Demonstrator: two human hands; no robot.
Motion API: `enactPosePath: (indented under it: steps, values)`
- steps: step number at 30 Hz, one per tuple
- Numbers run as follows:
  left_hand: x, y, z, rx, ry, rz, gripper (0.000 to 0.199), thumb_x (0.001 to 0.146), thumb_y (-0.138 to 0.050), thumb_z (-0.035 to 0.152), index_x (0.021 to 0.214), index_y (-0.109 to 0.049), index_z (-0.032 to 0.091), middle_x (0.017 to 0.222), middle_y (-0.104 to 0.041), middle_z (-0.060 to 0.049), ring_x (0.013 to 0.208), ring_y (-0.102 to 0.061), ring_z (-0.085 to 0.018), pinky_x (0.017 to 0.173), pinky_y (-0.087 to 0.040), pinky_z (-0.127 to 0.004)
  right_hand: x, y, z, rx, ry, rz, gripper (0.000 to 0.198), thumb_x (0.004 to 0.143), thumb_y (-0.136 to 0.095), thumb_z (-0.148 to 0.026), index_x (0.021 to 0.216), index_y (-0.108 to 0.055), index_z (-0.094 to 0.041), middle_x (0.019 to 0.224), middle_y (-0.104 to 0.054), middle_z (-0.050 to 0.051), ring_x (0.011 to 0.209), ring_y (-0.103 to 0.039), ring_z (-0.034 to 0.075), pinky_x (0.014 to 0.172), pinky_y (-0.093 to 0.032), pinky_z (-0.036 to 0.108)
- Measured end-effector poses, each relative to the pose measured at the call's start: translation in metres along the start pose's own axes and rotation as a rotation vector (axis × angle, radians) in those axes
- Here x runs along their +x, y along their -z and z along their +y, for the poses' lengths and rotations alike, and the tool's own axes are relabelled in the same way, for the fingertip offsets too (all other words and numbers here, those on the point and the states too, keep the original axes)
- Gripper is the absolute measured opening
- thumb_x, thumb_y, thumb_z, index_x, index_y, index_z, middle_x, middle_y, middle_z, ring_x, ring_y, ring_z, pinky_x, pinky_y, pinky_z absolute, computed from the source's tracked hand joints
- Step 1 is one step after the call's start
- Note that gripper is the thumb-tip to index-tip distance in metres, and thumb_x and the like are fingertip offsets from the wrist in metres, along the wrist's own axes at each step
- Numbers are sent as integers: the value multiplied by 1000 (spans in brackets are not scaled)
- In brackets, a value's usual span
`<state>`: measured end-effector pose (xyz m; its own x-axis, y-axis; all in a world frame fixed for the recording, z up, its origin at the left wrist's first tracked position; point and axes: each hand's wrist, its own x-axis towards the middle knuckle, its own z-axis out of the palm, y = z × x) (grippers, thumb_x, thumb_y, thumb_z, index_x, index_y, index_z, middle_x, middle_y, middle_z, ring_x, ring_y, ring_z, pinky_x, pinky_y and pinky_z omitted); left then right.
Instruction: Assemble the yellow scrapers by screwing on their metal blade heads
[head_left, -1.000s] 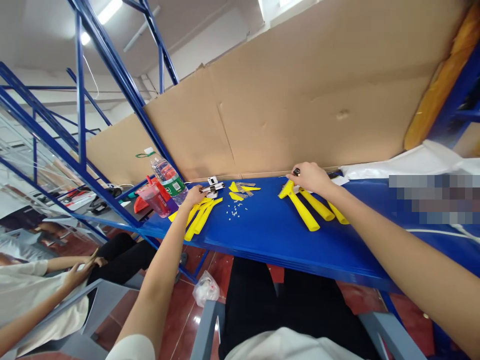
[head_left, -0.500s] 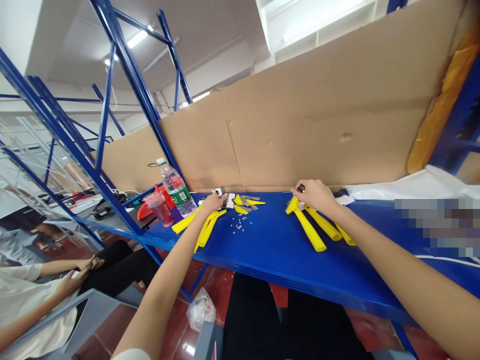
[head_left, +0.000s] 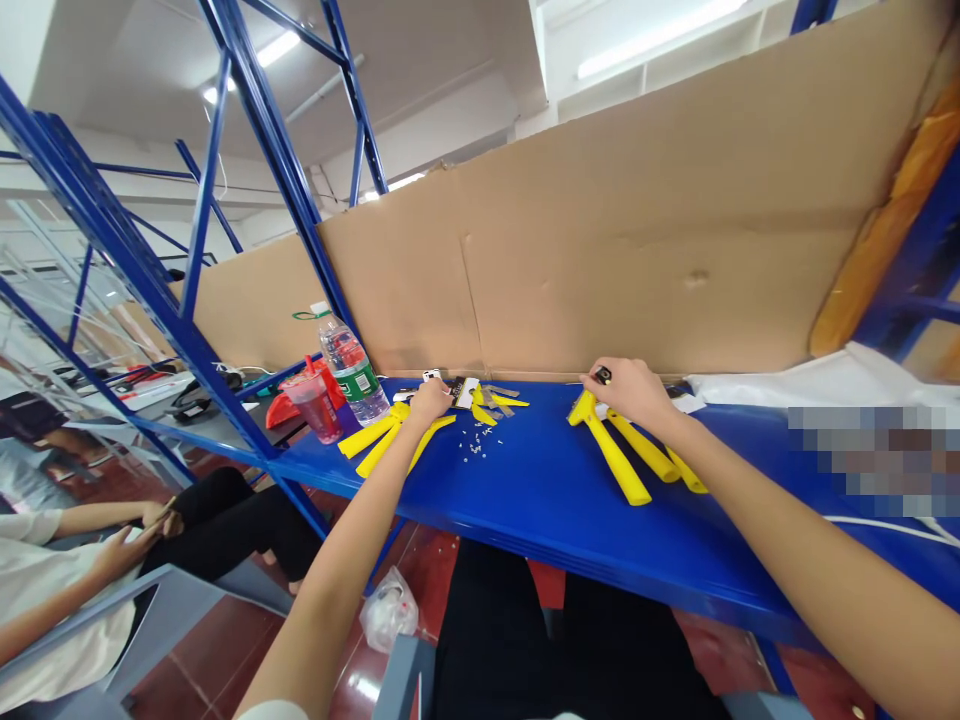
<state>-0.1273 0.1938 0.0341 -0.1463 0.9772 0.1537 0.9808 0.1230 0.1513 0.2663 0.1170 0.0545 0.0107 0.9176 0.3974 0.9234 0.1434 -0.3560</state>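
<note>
A: How many yellow tools [head_left: 616,458] are counted?

B: Six can be made out: three are laid by the right hand [head_left: 628,388], and three are fanned out by the left hand [head_left: 431,400]. One black piece [head_left: 602,375] is pinched in the right hand, above the head of the nearest tool. One card [head_left: 466,392] is seen just beside the left fingertips; whether it is gripped cannot be told. The hands are kept well apart.

A: And the white bits [head_left: 476,440]?

B: Scattered between the two groups, too small to be counted. Beside the card, yellow scraps [head_left: 512,404] are mixed with clear strips.

A: What gets in the way?

B: Part of the left group is hidden by the left forearm; the upper ends of the right group are covered by the right hand. At the left, one bottle [head_left: 358,383] and one cup [head_left: 316,408] are set. The far right is blurred.

A: The surface and room?

B: The blue desk [head_left: 540,470] is backed by cardboard [head_left: 600,260] and flanked by blue posts [head_left: 270,130]. A person [head_left: 202,520] is seated at the left; a bag [head_left: 390,610] is left on the red floor [head_left: 217,640].
</note>
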Motion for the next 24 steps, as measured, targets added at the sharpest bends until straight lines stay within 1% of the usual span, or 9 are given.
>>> enactPosePath:
  steps: [3, 6, 8, 10, 14, 16, 18, 20, 24]
  values:
    - [-3, -2, -3, -25, -8, -8, 60, 100, -65, 61, 139, -66, 15, 145, -73, -25, 135, -70, -35, 103, -55, -37, -1, 1, -1, 27, 14, 38, 27, 100, -62, -43, 100, -80, -22, 97, -83, 12, 97, -75, 33, 75, -45, 37]
    - [-2, -3, 0, -43, -14, -43, 71, 88, -77, 69, 130, -71, 14, 141, -74, -28, 133, -71, -42, 105, -55, -41, 2, 16, -8, 120, 62, 76, 26, 98, -66, -42, 94, -79, -20, 89, -82, 11, 88, -73, 29, 78, -46, 37]
    - [-2, -4, 4, -47, -16, -61, 68, 81, -84, 67, 124, -74, 15, 138, -75, -28, 133, -71, -44, 106, -56, -44, 9, 37, -19, 197, 137, 58, 27, 96, -70, -44, 90, -78, -19, 81, -80, 9, 79, -69, 25, 76, -46, 35]
    - [-2, -5, 8, -43, -14, -64, 62, 81, -86, 60, 124, -76, 16, 137, -76, -27, 133, -71, -44, 106, -56, -45, 19, 63, -36, 211, 242, 38, 29, 91, -76, -47, 84, -78, -19, 80, -78, 8, 71, -64, 21, 70, -44, 34]
    - [-7, -7, 13, -33, -15, -55, 49, 91, -78, 53, 125, -76, 18, 136, -77, -24, 129, -73, -39, 104, -57, -42, 39, 118, -75, 274, 409, 88, 34, 87, -81, -54, 81, -76, -21, 71, -72, 4, 59, -56, 16, 58, -40, 32]
    - [-11, -7, 17, -26, -12, -40, 54, 94, -73, 59, 129, -75, 17, 143, -74, -25, 134, -70, -40, 105, -56, -42, 45, 140, -95, 330, 493, 127, 32, 86, -84, -50, 76, -74, -21, 65, -69, 2, 57, -54, 16, 55, -39, 31]
    - [-14, -8, 23, -17, -4, -17, 67, 90, -77, 65, 135, -72, 15, 151, -67, -28, 142, -65, -43, 108, -55, -43, 48, 155, -112, 378, 545, 145, 30, 85, -87, -46, 73, -73, -22, 65, -68, 2, 57, -52, 15, 52, -38, 30]
    - [-16, -7, 29, -12, 6, 2, 72, 85, -83, 65, 135, -71, 14, 149, -69, -28, 141, -65, -44, 109, -55, -43, 49, 165, -124, 412, 568, 142, 29, 84, -90, -42, 72, -72, -22, 64, -67, 2, 55, -50, 14, 50, -38, 30]
    - [-18, -1, 37, -10, 12, 56, 56, 86, -85, 55, 124, -76, 14, 138, -75, -27, 133, -70, -43, 108, -55, -44, 47, 170, -125, 521, 631, 166, 29, 85, -91, -39, 72, -71, -23, 64, -66, 0, 53, -47, 12, 47, -36, 28]
